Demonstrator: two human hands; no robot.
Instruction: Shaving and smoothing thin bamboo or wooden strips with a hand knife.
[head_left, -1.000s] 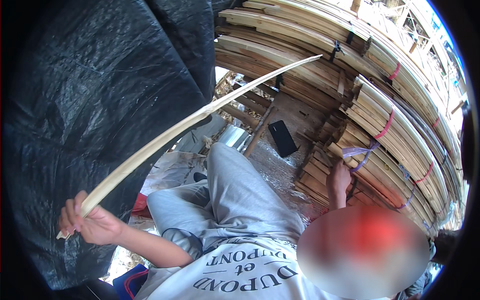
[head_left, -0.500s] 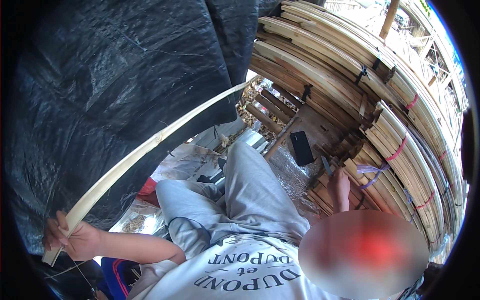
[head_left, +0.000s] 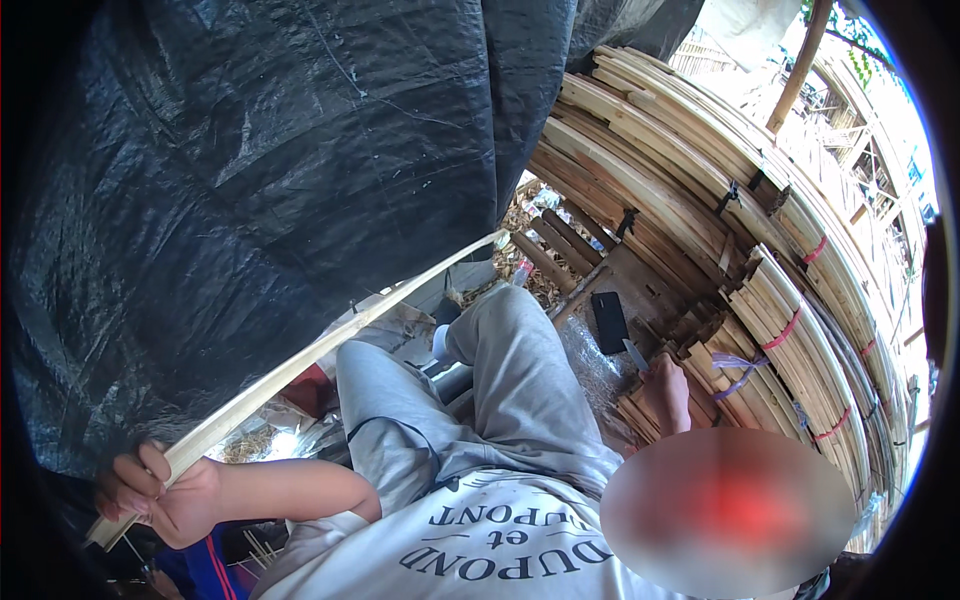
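Observation:
My left hand (head_left: 165,495), at the lower left, is closed around the near end of a long, pale bamboo strip (head_left: 300,365). The strip slants up and away to the right, its far end above my knees. Over on the right, my right hand (head_left: 665,395) grips a knife (head_left: 635,356); the handle is hidden in my fist and the short blade points up and left. The blade is apart from the strip. Just beyond the knife lies a black phone (head_left: 609,323) on a grey surface.
Bundled wooden strips (head_left: 785,320), tied with pink and purple bands, are stacked along the right side. A large black tarp (head_left: 250,200) hangs on the left. My bent legs (head_left: 520,370) are in the middle. A blurred patch covers the lower right.
The bamboo strip's far end has dropped lower, and its near end has shifted slightly. My right hand still holds the knife, its blade now more visible. The whole view has shifted a little.

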